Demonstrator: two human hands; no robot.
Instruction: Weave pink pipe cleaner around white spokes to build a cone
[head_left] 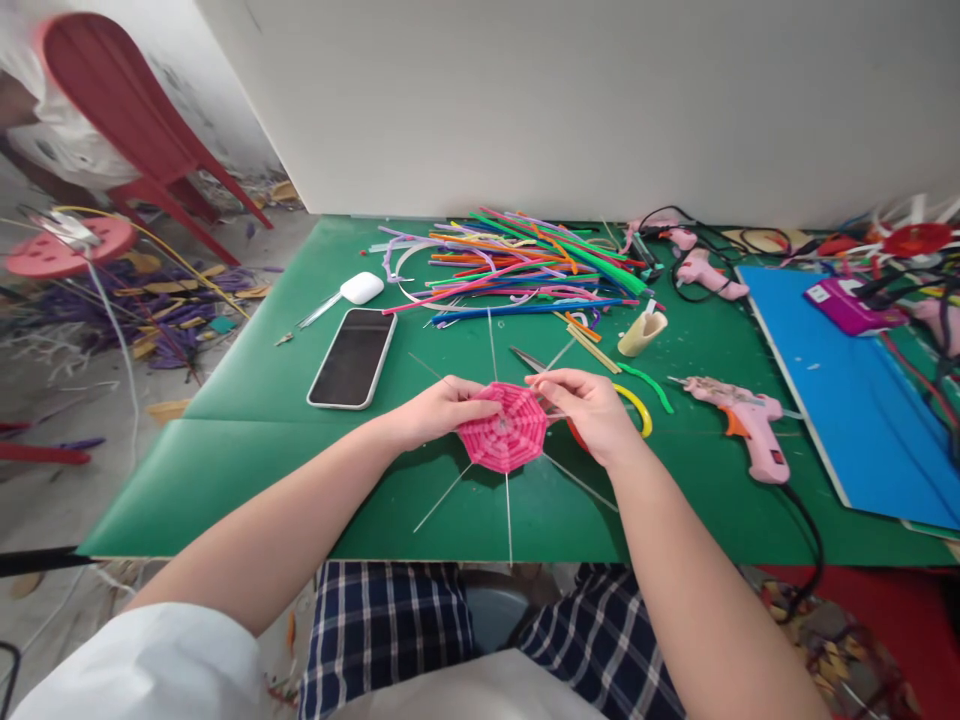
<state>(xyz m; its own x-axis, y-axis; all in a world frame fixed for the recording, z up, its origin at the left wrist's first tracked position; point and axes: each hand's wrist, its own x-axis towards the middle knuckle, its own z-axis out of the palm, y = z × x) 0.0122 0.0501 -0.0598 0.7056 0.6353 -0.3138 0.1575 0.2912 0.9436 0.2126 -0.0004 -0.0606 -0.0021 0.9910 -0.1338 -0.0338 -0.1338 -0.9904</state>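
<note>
Between my hands is a pink woven octagon (504,450), wound around thin white spokes that stick out on several sides. My left hand (448,408) grips its left edge, thumb lying on top of the weave. At the upper right edge, the fingers of my right hand (581,400) are pinched together by a spoke; the pink strand they seem to hold is mostly hidden. Partly under my right hand lie scissors (637,408) with yellow and orange handles, their blades pointing up and left. A green pipe cleaner (649,383) rests just beyond them.
A pile of coloured pipe cleaners (517,265) lies at the back of the green table (247,440). A phone (352,358) and a white object (361,289) are on the left. To the right are a pink glue gun (750,425), a bamboo cup (642,333) and a blue board (832,400).
</note>
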